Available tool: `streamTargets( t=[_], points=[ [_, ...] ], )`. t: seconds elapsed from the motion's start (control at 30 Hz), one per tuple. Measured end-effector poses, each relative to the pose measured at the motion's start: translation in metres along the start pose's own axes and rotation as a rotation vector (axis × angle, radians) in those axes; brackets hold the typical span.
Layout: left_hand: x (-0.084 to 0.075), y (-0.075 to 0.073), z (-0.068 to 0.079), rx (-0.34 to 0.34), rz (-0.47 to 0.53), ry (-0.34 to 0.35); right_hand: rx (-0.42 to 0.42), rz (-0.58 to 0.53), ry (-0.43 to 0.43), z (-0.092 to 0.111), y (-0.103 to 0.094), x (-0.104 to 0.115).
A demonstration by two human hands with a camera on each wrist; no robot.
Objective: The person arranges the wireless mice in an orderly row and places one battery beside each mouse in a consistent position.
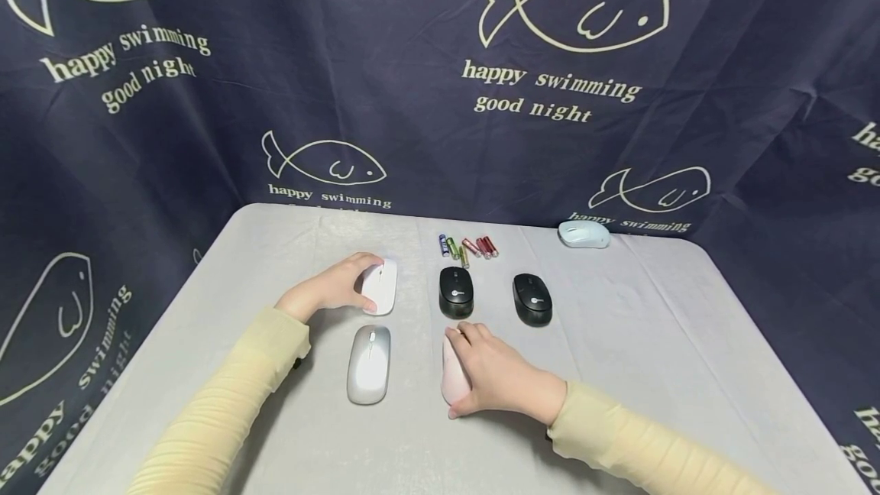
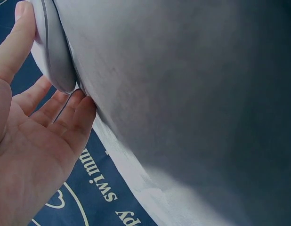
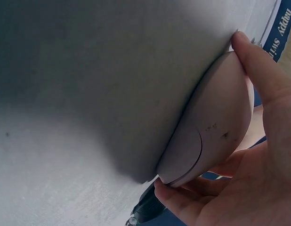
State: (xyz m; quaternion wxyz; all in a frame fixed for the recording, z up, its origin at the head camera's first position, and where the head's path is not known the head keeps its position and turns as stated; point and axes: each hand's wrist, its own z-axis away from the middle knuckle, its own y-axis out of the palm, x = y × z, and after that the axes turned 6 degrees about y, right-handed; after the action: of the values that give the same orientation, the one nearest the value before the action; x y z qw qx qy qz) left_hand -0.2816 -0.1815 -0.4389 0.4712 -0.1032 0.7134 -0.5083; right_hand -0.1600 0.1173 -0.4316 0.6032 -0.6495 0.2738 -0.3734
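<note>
My left hand (image 1: pixel 338 283) holds a white computer mouse (image 1: pixel 383 286) at its two ends, thumb at the near end and fingers at the far one. In the left wrist view the mouse's edge (image 2: pixel 57 52) shows between thumb and fingers, low over the table. Nearer the front, my right hand (image 1: pixel 498 370) grips a pale pink mouse (image 1: pixel 453 379) from its right side. The right wrist view shows thumb and fingertips at opposite ends of that pink mouse, which has small dark marks on its side. A silver mouse (image 1: pixel 369 365) lies between the two hands.
Two black mice (image 1: pixel 457 292) (image 1: pixel 532 299) sit in the middle of the pale cloth-covered table (image 1: pixel 639 342). Behind them lie several small batteries (image 1: pixel 483 247), red, green and blue. A light blue mouse (image 1: pixel 583 234) stands at the back edge, against the dark fish-print curtain (image 1: pixel 426 82).
</note>
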Motion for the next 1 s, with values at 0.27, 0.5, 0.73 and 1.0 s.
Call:
streamTargets(
  t=[0.27,0.5,0.73,1.0],
  points=[
    [-0.002,0.000,0.000,0.001,0.006,-0.001,0.003,-0.012,0.003,0.002,-0.001,0.000],
    [0.000,0.001,0.000,-0.002,-0.001,0.003,-0.007,0.006,-0.025,0.003,-0.003,-0.001],
    [0.000,0.001,0.001,-0.004,0.007,-0.006,-0.054,0.021,-0.066,0.001,-0.011,-0.002],
    [0.000,0.001,0.000,-0.005,0.004,0.005,-0.049,-0.026,-0.050,0.001,-0.025,-0.006]
  ],
)
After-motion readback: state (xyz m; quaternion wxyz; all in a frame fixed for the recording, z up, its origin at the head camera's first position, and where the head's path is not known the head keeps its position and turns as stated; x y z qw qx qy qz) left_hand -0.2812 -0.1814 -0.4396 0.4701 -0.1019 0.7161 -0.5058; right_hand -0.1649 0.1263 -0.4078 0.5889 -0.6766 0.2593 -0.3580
